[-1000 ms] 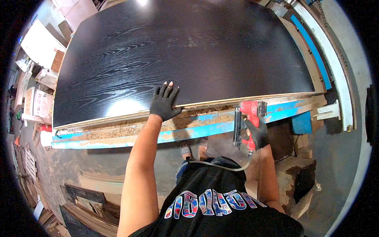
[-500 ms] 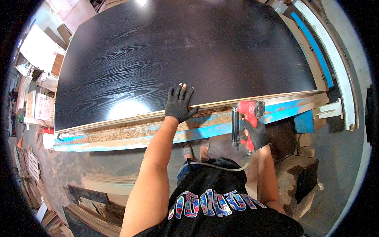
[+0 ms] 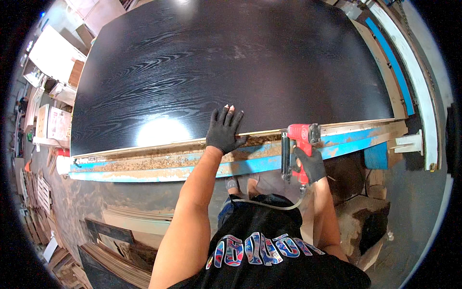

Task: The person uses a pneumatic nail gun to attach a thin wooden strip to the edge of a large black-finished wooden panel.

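The right hand is wrapped around the handle of a red pneumatic nail gun, which stands just beyond the near long edge of a black wood-grain panel, on the person's side. The panel's long axis runs from left to right across the front of the body, and it lies ahead and to the left of that grip. The gun's dark magazine is on its left side, roughly parallel to the handle; whether the tool touches the panel edge cannot be told. The left hand is farther left along this edge, unclosed, palm down on the panel with fingers spread, its thumb reaching out near the rim. Both hands wear black gloves, and the left one's bare fingertips show. The panel's face is glossy, with a bright glare patch at the near left. Below its edge runs a sawdust-strewn ledge, fronted by a worn blue rail. A pale air hose curves from the gun across the person's waist. Stacked boards lie on the floor at lower left, a white bucket stands by the rail's left end, and a long white beam bends along the right.
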{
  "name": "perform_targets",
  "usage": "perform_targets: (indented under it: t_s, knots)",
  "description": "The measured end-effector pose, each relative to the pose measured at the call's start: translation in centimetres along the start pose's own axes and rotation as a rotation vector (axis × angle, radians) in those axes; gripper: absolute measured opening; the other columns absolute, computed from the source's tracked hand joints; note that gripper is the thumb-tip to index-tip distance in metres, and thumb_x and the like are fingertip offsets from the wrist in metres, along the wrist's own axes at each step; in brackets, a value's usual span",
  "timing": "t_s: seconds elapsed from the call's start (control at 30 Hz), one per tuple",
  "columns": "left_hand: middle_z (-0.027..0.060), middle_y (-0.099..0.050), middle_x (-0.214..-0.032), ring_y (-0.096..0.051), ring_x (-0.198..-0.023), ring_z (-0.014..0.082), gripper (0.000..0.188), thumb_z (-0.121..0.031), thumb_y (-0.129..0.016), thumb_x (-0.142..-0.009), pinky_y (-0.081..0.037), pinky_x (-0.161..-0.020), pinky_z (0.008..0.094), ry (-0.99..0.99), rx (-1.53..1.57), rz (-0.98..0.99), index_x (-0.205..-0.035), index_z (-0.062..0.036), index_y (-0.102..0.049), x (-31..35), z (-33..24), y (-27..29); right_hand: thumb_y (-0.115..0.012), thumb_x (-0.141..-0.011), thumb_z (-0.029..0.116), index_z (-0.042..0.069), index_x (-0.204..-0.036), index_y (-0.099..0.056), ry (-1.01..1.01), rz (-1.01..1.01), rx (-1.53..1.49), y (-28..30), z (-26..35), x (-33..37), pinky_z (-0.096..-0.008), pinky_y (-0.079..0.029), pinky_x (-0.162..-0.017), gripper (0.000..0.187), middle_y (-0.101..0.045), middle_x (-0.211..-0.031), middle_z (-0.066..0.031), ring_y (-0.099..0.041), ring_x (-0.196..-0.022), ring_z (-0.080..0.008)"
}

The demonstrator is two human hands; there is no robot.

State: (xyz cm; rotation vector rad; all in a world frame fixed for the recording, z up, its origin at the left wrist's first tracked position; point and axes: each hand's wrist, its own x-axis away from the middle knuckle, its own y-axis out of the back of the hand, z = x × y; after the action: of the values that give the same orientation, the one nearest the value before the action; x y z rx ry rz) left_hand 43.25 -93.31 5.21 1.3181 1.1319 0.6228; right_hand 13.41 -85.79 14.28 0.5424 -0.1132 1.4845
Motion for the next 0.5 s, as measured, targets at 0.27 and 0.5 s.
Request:
perform_targets:
  t_s: [0.27,0.5]
  knots:
    - [0.0199,-0.042,-0.14,-0.035,-0.133,0.036,0.081,-0.059,-0.06,-0.073,-0.023,-0.108,0.0574,-0.017,0.018,-0.046,-0.137,-0.0122,-0.045,0.09,0.2,-0.08,-0.067,-0.088,0.02,0.008,-0.073,-0.059,-0.007,0.007,-0.051,-0.26,-0.13,-0.57,-0.0283,-0.041,-0.046,0.02,-0.055,-0.055,-0.0009,-0.051,-0.046,-0.0109]
    - [0.0196,-0.042,-0.14,-0.035,-0.132,0.0364,0.081,-0.061,-0.059,-0.073,-0.022,-0.109,0.0562,-0.005,-0.002,-0.024,-0.138,-0.0137,-0.044,0.25,0.01,0.11,-0.067,-0.087,0.019,0.007,-0.077,-0.059,-0.044,0.012,-0.094,-0.32,0.18,-0.19,-0.0287,-0.041,-0.046,0.017,-0.055,-0.055,-0.001,-0.051,-0.046,-0.0109]
